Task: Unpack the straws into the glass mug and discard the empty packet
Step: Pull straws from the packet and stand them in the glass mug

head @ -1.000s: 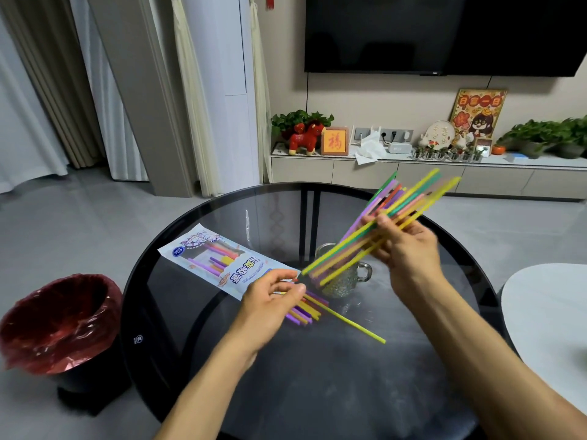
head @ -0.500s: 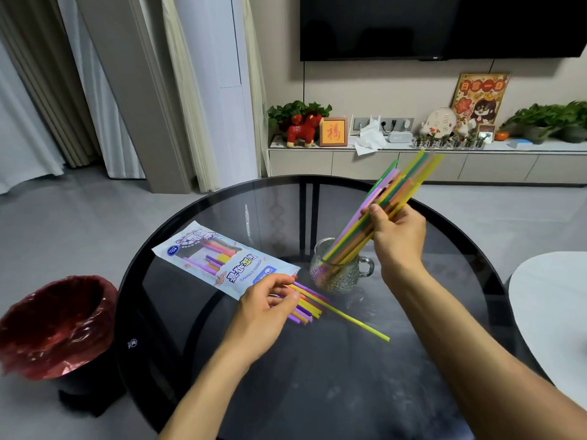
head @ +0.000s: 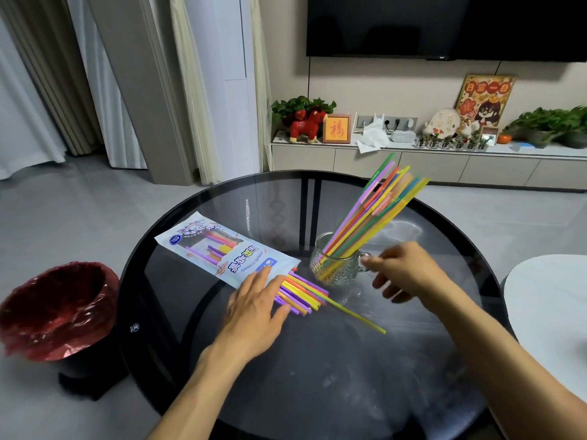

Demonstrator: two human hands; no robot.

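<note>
A glass mug (head: 337,270) stands on the round dark glass table (head: 317,376), with a bundle of coloured straws (head: 371,217) leaning in it up to the right. The white and blue straw packet (head: 222,249) lies flat left of the mug, and more straws (head: 301,293) stick out of its open end; one yellow straw reaches farther right. My left hand (head: 254,306) rests flat, fingers straight, on the packet's open end and those straws. My right hand (head: 403,271) hovers just right of the mug's handle, fingers loose, holding nothing.
A black bin with a red liner (head: 54,309) stands on the floor left of the table. A white table (head: 552,300) edges in at the right. A low cabinet (head: 413,163) with plants and ornaments runs along the far wall.
My right hand lowered the bundle of straws into the mug, let go and dropped down beside the handle. My left hand flattened onto the packet's end.
</note>
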